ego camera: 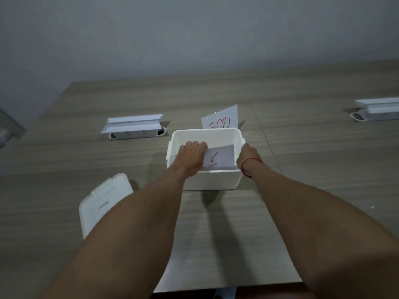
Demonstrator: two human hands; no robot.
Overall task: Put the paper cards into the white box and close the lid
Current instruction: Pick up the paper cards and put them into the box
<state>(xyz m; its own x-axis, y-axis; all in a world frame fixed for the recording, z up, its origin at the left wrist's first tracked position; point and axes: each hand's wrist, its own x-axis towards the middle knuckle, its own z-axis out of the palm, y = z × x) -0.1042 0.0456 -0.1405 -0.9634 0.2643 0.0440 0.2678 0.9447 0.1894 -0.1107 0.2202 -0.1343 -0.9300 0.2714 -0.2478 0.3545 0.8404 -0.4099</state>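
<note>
The white box [207, 178] sits open on the wooden table [302, 169]. Inside it lies a paper card [222, 157] with a red mark like a 6. The left hand [191, 155] reaches into the box, fingers curled down on the card's left edge. The right hand [248, 156], a red string at its wrist, rests at the box's right rim; its grip cannot be told. The lid [97, 203] lies on the table left of the box. Just behind the box stands another card [220, 117] with red writing, unreadable.
</note>
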